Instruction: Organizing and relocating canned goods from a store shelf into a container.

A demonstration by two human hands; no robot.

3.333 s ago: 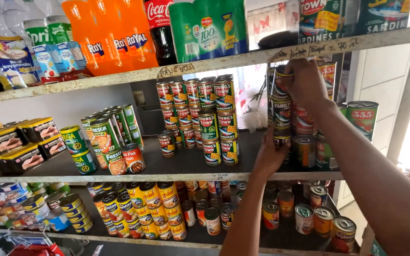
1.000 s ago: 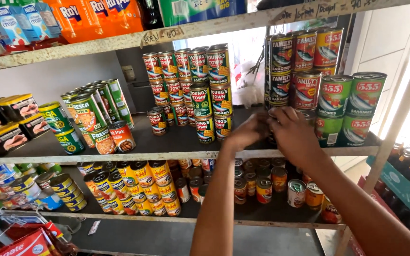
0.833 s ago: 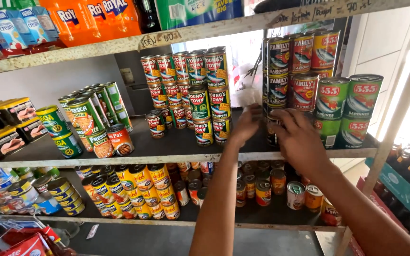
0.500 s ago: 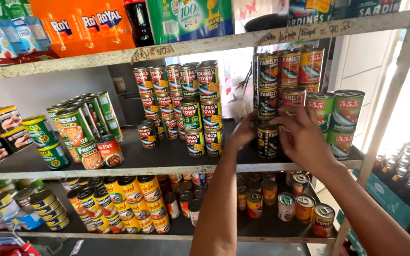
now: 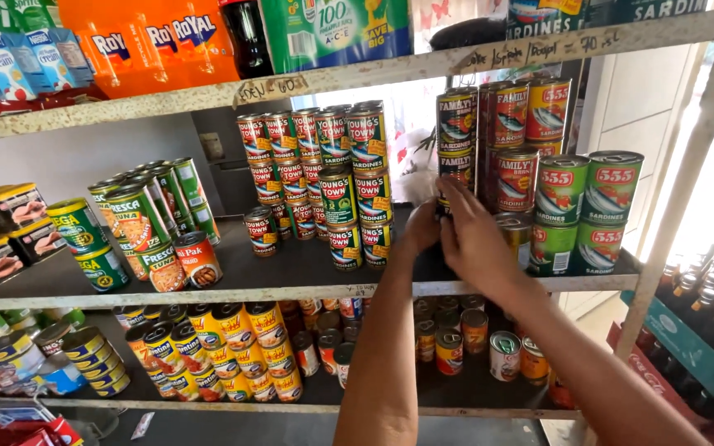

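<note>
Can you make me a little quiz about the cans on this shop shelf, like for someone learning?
1. True or false: both hands are up at the stack of red cans on the middle shelf.
2. Which cans stand just right of the right hand? A) green cans B) flat gold tins C) orange bottles
3. Fill in: the orange bottles stand on the ___ shelf.

Key:
1. True. The left hand and the right hand are together at the bottom of that stack.
2. A, the green cans.
3. Top.
</note>
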